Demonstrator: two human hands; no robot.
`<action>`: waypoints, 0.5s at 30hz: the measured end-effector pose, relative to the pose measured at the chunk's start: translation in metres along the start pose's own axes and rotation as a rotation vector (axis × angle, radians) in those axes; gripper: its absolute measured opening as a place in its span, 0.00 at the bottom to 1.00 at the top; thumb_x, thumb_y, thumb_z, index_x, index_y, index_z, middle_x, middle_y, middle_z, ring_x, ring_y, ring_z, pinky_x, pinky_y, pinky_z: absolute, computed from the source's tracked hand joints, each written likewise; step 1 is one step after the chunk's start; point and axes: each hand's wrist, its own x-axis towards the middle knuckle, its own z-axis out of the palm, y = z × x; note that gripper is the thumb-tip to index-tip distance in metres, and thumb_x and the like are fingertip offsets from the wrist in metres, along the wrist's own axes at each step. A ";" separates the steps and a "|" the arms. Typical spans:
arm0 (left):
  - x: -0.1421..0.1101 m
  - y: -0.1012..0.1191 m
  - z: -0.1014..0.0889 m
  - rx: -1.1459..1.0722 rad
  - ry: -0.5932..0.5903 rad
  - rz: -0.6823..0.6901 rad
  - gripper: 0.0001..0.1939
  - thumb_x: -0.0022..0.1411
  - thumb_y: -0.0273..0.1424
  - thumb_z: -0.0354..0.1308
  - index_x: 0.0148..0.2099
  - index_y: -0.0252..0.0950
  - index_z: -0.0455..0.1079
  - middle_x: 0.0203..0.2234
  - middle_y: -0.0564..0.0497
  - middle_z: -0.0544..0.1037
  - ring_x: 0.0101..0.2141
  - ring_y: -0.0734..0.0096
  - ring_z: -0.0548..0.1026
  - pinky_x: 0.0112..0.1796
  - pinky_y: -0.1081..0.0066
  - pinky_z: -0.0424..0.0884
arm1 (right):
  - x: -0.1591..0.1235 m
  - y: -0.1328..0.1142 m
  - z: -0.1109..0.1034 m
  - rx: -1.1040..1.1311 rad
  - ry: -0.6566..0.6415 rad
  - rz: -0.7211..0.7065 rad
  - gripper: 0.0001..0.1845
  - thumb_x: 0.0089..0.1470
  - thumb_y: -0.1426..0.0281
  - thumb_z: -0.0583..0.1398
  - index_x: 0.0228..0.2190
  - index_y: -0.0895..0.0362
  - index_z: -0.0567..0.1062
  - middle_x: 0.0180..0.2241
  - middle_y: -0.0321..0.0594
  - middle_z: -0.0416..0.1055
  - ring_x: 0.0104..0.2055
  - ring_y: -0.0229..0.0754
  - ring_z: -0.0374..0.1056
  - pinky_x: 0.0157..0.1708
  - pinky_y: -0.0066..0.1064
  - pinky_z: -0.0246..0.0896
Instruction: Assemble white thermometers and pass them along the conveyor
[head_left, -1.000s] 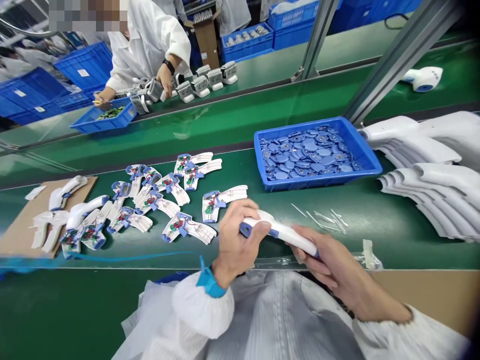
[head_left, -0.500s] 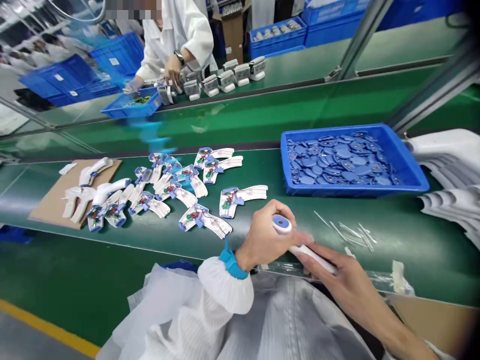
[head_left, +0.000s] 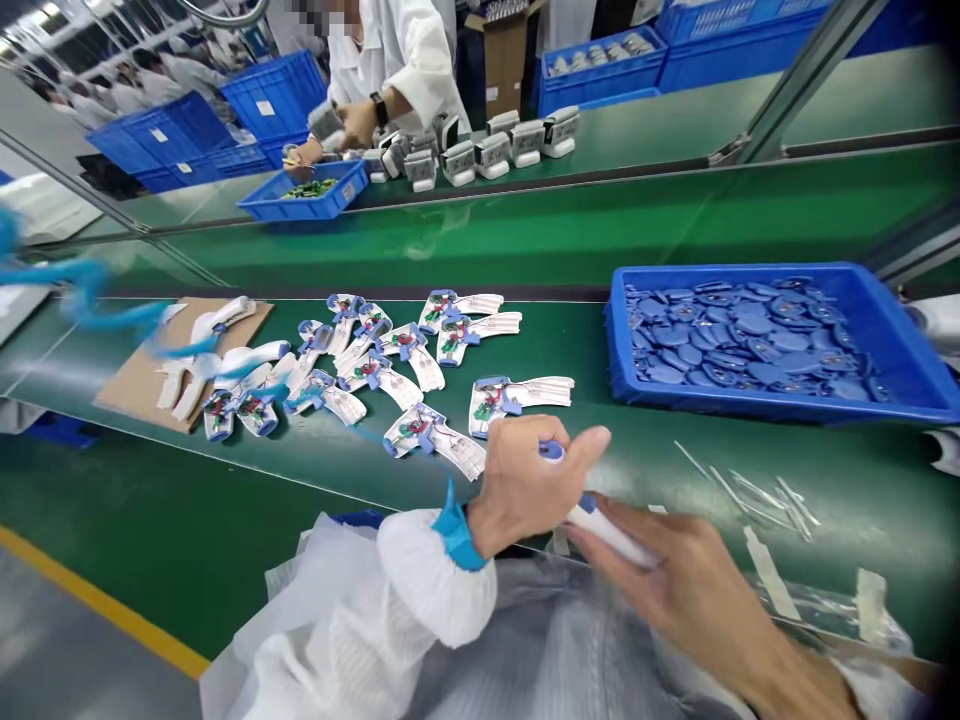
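I hold a white and blue gun-shaped thermometer housing (head_left: 600,525) between both hands near the front edge of the green bench. My left hand (head_left: 525,482) is closed around its blue-tipped head end. My right hand (head_left: 679,575) grips the white handle end from below. Just beyond my left hand lie several open half-shells with wired circuit boards (head_left: 420,370) spread on the bench.
A blue tray (head_left: 622,385) of blue oval parts stands at the right. Thin pins (head_left: 750,490) lie loose before it. Closed white housings rest on a cardboard sheet (head_left: 135,385) at the left. Across the conveyor a person in white (head_left: 390,60) handles grey devices beside a blue bin (head_left: 300,205).
The view has swung left and the scene has slid right. My hands have turned the housing, my left thumb now reaching over its head end. The person opposite has lifted a device.
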 end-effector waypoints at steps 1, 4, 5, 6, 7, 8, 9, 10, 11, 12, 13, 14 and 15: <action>0.002 -0.001 0.002 0.018 0.039 -0.021 0.26 0.67 0.42 0.59 0.20 0.37 0.59 0.16 0.56 0.64 0.22 0.75 0.63 0.30 0.70 0.60 | 0.002 -0.006 0.004 -0.007 0.030 -0.041 0.17 0.67 0.58 0.59 0.37 0.55 0.82 0.21 0.32 0.72 0.18 0.34 0.63 0.20 0.27 0.56; 0.009 0.003 -0.017 0.203 0.020 0.029 0.23 0.65 0.39 0.59 0.20 0.36 0.63 0.15 0.56 0.63 0.23 0.75 0.61 0.31 0.70 0.58 | 0.016 -0.017 0.003 -0.017 -0.049 -0.027 0.19 0.68 0.57 0.58 0.33 0.54 0.82 0.19 0.32 0.71 0.17 0.35 0.62 0.18 0.28 0.54; 0.014 0.007 -0.031 0.302 -0.008 0.056 0.23 0.65 0.40 0.60 0.21 0.36 0.65 0.16 0.56 0.65 0.23 0.74 0.60 0.31 0.69 0.57 | 0.024 -0.018 0.000 -0.013 -0.094 -0.005 0.20 0.68 0.56 0.58 0.34 0.54 0.83 0.21 0.32 0.73 0.19 0.36 0.64 0.19 0.29 0.56; 0.021 0.011 -0.049 0.404 -0.035 0.071 0.23 0.65 0.42 0.60 0.21 0.36 0.67 0.16 0.55 0.66 0.23 0.73 0.60 0.31 0.68 0.56 | 0.034 -0.017 -0.004 -0.022 -0.098 0.005 0.20 0.68 0.55 0.58 0.37 0.53 0.83 0.25 0.34 0.77 0.22 0.37 0.68 0.21 0.29 0.60; 0.031 0.016 -0.068 0.491 -0.063 0.055 0.23 0.65 0.44 0.60 0.22 0.36 0.69 0.16 0.54 0.67 0.23 0.72 0.60 0.32 0.68 0.56 | 0.044 -0.014 -0.007 -0.051 -0.060 -0.006 0.19 0.68 0.54 0.58 0.41 0.53 0.83 0.31 0.36 0.81 0.27 0.40 0.73 0.26 0.30 0.65; 0.045 0.020 -0.088 0.553 -0.062 0.004 0.24 0.65 0.46 0.61 0.22 0.35 0.71 0.17 0.53 0.68 0.23 0.71 0.61 0.32 0.67 0.56 | 0.056 -0.010 -0.008 -0.102 0.006 -0.033 0.19 0.69 0.55 0.57 0.46 0.53 0.83 0.38 0.39 0.83 0.34 0.43 0.77 0.32 0.32 0.70; 0.062 0.023 -0.108 0.589 -0.014 -0.073 0.24 0.64 0.46 0.63 0.22 0.35 0.71 0.17 0.51 0.69 0.24 0.69 0.63 0.32 0.66 0.58 | 0.069 -0.005 -0.007 -0.177 0.071 -0.067 0.19 0.69 0.57 0.57 0.51 0.54 0.81 0.46 0.43 0.82 0.43 0.47 0.78 0.41 0.35 0.73; 0.082 0.026 -0.125 0.576 0.084 -0.186 0.24 0.61 0.46 0.67 0.22 0.34 0.71 0.17 0.50 0.69 0.24 0.67 0.66 0.33 0.65 0.60 | 0.083 0.000 -0.005 -0.273 0.108 -0.096 0.20 0.69 0.60 0.57 0.54 0.56 0.79 0.52 0.47 0.79 0.51 0.51 0.76 0.48 0.40 0.72; 0.104 0.028 -0.141 0.510 0.208 -0.298 0.23 0.58 0.46 0.70 0.24 0.33 0.72 0.19 0.49 0.70 0.26 0.64 0.69 0.34 0.65 0.62 | 0.096 0.004 0.000 -0.370 0.107 -0.113 0.21 0.68 0.63 0.58 0.57 0.58 0.76 0.57 0.50 0.76 0.57 0.55 0.72 0.53 0.45 0.70; 0.126 0.029 -0.153 0.483 0.280 -0.334 0.22 0.61 0.46 0.68 0.27 0.31 0.73 0.22 0.46 0.72 0.28 0.61 0.72 0.36 0.63 0.64 | 0.108 0.007 0.005 -0.450 0.072 -0.117 0.22 0.66 0.65 0.61 0.58 0.61 0.75 0.59 0.53 0.74 0.60 0.59 0.68 0.56 0.49 0.67; 0.148 0.031 -0.163 0.445 0.323 -0.333 0.21 0.67 0.46 0.62 0.34 0.30 0.75 0.26 0.44 0.75 0.30 0.60 0.74 0.37 0.62 0.67 | 0.118 0.009 0.010 -0.507 0.018 -0.104 0.24 0.64 0.66 0.63 0.58 0.63 0.74 0.59 0.57 0.73 0.61 0.62 0.67 0.56 0.52 0.66; 0.167 0.031 -0.170 0.379 0.371 -0.313 0.22 0.72 0.46 0.56 0.41 0.29 0.74 0.31 0.43 0.77 0.32 0.60 0.75 0.38 0.62 0.69 | 0.126 0.010 0.015 -0.540 -0.029 -0.083 0.24 0.61 0.66 0.66 0.55 0.64 0.75 0.56 0.58 0.74 0.59 0.64 0.68 0.54 0.52 0.67; 0.182 0.032 -0.174 0.339 0.407 -0.278 0.23 0.75 0.45 0.51 0.47 0.28 0.73 0.35 0.41 0.78 0.36 0.60 0.77 0.40 0.61 0.71 | 0.130 0.011 0.018 -0.551 -0.061 -0.061 0.23 0.59 0.64 0.68 0.51 0.65 0.77 0.52 0.58 0.75 0.54 0.63 0.71 0.50 0.50 0.69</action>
